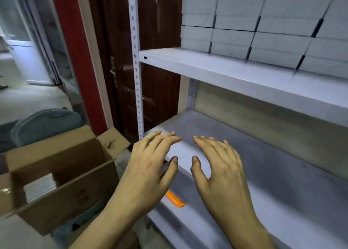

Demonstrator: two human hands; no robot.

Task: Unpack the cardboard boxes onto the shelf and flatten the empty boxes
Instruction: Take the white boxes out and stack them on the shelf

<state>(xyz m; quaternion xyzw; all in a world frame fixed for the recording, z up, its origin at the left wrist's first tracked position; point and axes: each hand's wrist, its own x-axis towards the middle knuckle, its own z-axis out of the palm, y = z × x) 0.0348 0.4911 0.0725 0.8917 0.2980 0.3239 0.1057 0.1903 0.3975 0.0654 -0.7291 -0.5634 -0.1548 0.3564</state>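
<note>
Head view: left hand (148,165) and right hand (218,165), fingers spread and empty, over the lower shelf (273,173); open cardboard box (62,175) (white packs inside) at left; grey boxes (263,32) stacked above.

Dim, soft-focused indoor light — brightest perhaps from the left; edges bend wide-angle.
</note>
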